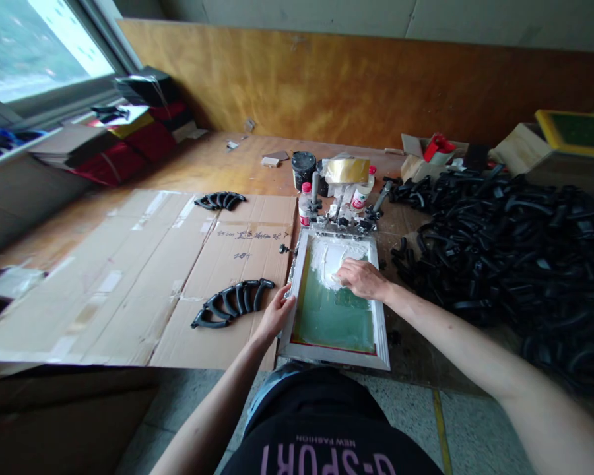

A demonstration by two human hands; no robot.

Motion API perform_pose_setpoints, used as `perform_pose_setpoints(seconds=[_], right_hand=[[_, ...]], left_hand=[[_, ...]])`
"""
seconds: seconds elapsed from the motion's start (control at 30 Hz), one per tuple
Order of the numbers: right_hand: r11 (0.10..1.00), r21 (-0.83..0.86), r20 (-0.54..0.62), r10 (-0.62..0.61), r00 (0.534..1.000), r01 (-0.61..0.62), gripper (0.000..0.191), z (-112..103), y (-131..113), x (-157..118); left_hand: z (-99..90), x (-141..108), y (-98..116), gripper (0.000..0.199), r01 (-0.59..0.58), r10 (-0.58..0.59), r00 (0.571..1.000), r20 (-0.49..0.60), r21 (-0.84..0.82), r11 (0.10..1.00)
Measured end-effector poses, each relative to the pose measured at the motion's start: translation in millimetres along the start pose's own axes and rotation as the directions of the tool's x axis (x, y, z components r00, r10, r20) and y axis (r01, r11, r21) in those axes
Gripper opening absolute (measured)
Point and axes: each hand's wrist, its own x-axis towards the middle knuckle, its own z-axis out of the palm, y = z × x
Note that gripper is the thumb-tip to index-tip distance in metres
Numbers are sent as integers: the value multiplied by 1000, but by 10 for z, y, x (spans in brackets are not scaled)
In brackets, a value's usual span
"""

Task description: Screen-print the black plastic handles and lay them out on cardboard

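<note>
A silver-edged printing screen (pixel 383 336) with green mesh lies in front of me, and thick white ink (pixel 329 254) is smeared over its far part. My right hand (pixel 361 278) is closed low over the edge of the ink; what its fingers pinch is hidden beneath them. At the screen's left edge, my left hand (pixel 278 310) has its fingers closed on the frame. Left of that hand, a curved row of black handle-like pieces (pixel 235 300) lies on flattened cardboard (pixel 129 284). A metal clamp assembly (pixel 344 224) joins the screen's far end.
A large heap of black curved pieces (pixel 485 244) covers the table at right. Bottles (pixel 305 201) and a black tub (pixel 303 168) stand behind the clamp. A second black row (pixel 220 200) lies farther back. Boxes (pixel 113 158) are stacked by the window.
</note>
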Motion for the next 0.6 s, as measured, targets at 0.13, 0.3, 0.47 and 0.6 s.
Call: perform_pose_setpoints(seconds=[0.13,0.3,0.47,0.6], right_hand=[[997,25,1,72,997,-72,10,-56,5,51],[995,-37,-142,81,987,-88,17,219,-121,1],[996,55,-87,80,993,-75,11,140,-33,3],[946,85,-159,323,933,-314,39,-99,257,408]], left_hand=[[15,-14,18,64,-20,20,1000,-3,5,1000],[43,-64,86,67,-13,13,1000,-18,1,1000],[44,-97,136,69,-7,8,1000,-17,16,1000],[2,-133,228,74,4,-4,1000,7,44,999]])
